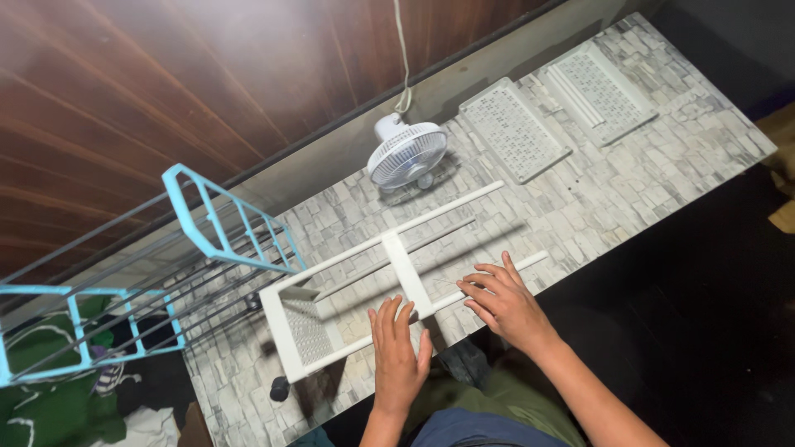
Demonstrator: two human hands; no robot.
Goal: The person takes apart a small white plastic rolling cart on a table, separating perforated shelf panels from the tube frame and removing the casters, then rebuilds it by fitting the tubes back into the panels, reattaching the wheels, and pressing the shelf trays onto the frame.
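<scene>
A white plastic rack frame [397,257] lies flat on a stone-patterned table [629,182]. One perforated white shelf panel [308,329] sits inside its left end. My left hand [397,356] rests flat and open on the table at the frame's near rail. My right hand [501,300] lies with fingers spread beside the frame's right half, fingertips touching the near rail. Neither hand holds anything.
A small white fan [406,153] stands at the table's far edge, its cord running up the wood wall. Two more perforated white panels [513,130] [598,91] lie at the far right. A blue-and-grey metal rack [166,281] stands at the left over green cloth [50,406].
</scene>
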